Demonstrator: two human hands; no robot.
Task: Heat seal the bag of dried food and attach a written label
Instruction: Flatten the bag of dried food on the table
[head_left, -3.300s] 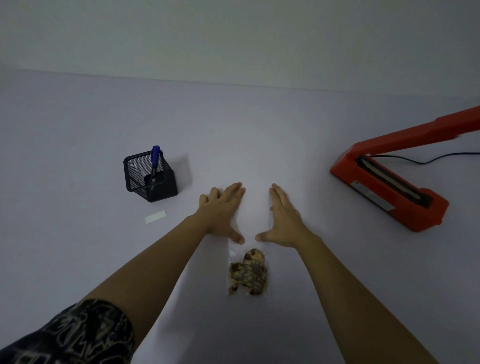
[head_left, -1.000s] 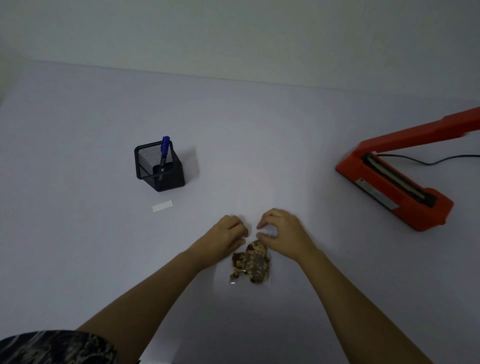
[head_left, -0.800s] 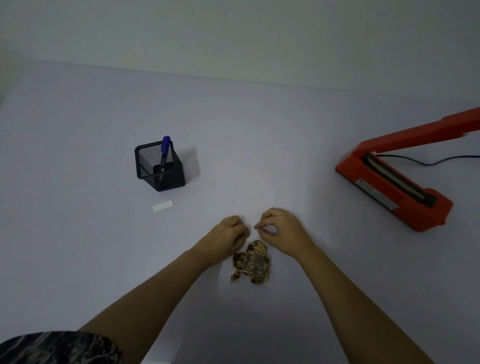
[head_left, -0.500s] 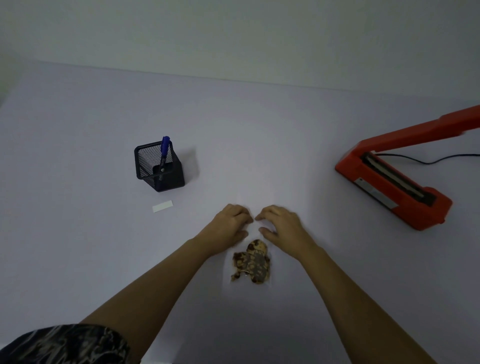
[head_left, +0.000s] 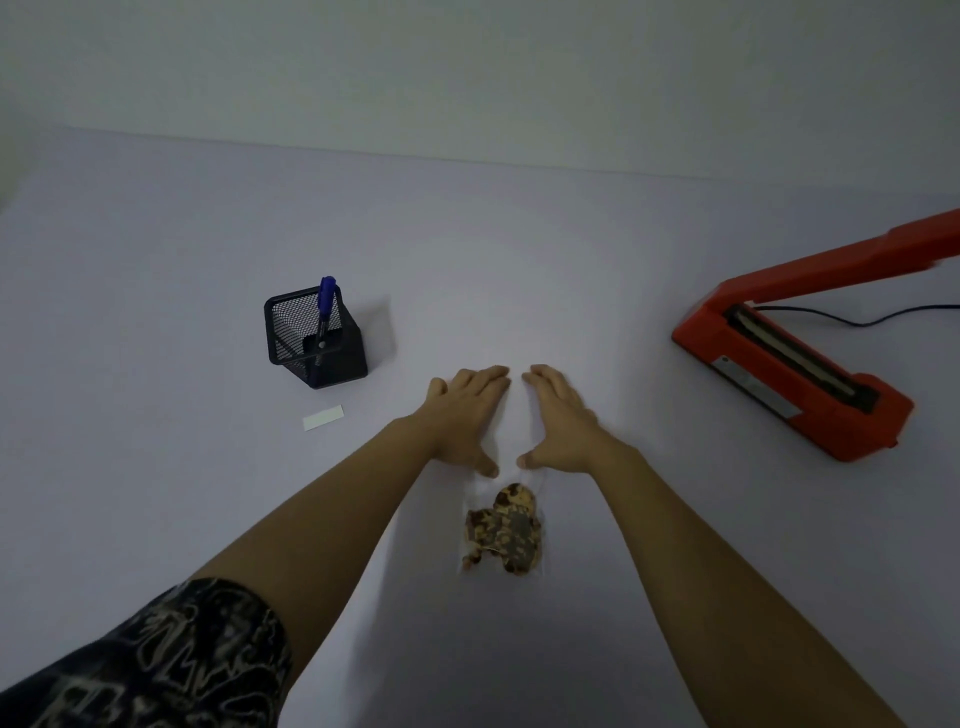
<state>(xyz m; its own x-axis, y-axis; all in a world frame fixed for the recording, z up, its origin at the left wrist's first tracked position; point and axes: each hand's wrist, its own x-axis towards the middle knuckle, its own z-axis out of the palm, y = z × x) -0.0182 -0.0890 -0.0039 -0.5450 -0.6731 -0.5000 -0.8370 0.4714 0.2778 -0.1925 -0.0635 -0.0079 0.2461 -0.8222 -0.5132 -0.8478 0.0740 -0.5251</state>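
A clear plastic bag of brown dried food lies flat on the pale table, its contents bunched at the near end. My left hand and my right hand lie palm down, fingers stretched out, on the bag's empty upper part, with a narrow gap between them. Both thumbs point inward just above the food. A small white label strip lies to the left. The red heat sealer stands at the right with its arm raised.
A black mesh pen holder with a blue marker stands left of my hands, behind the label. The sealer's black cable runs off to the right. The table meets a plain wall at the back.
My hands were curled at the bag just above the food; they have since flattened and slid away from me along the bag's upper part. The bag has stayed put.
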